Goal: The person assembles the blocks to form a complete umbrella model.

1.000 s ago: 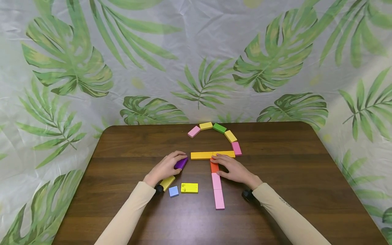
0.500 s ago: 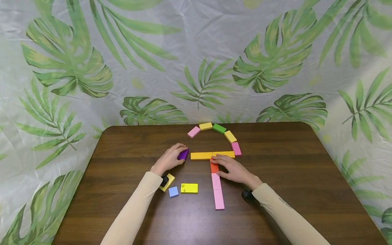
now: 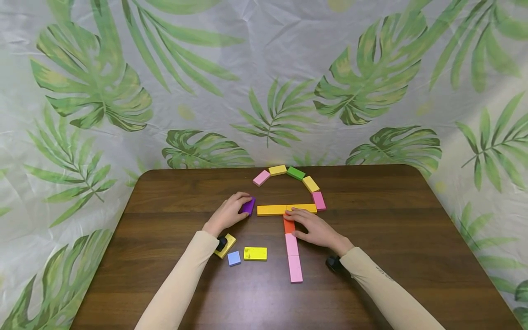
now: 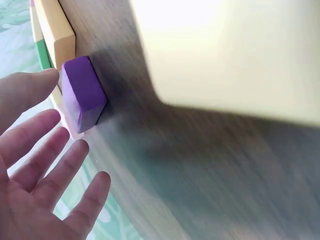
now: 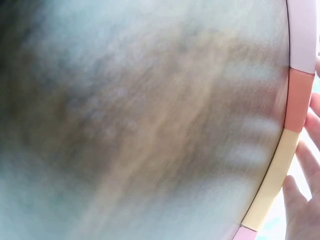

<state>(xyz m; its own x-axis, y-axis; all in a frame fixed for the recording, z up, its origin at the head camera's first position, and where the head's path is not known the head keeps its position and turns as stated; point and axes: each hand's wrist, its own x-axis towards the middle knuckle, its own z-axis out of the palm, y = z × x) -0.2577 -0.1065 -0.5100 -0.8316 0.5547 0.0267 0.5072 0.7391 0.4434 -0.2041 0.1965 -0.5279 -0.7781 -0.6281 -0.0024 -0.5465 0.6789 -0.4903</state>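
Note:
A purple block [image 3: 249,207] lies flat on the table, just left of the row of two orange blocks [image 3: 271,210]. My left hand [image 3: 227,213] is beside it; the left wrist view shows the thumb and straight, spread fingers at the block's far side, not curled round it. My right hand [image 3: 314,227] rests with extended fingers over the right orange block and the red block [image 3: 289,226]. Below the red one, two pink blocks [image 3: 291,245] continue the column. In the right wrist view, the right fingertips are close behind the red block [image 5: 300,98].
An arc of pink, yellow and green blocks [image 3: 295,173] curves above the orange row. Nearer the body lie a bright yellow block [image 3: 255,254], a small blue block [image 3: 233,258] and a pale yellow block [image 3: 228,244], partly under the left wrist. A leaf-print cloth [image 3: 268,110] hangs behind the table.
My left hand has slid the purple block away from the body and slightly right, turning it more upright beside the orange row, and its fingers have loosened. The right hand has stayed put.

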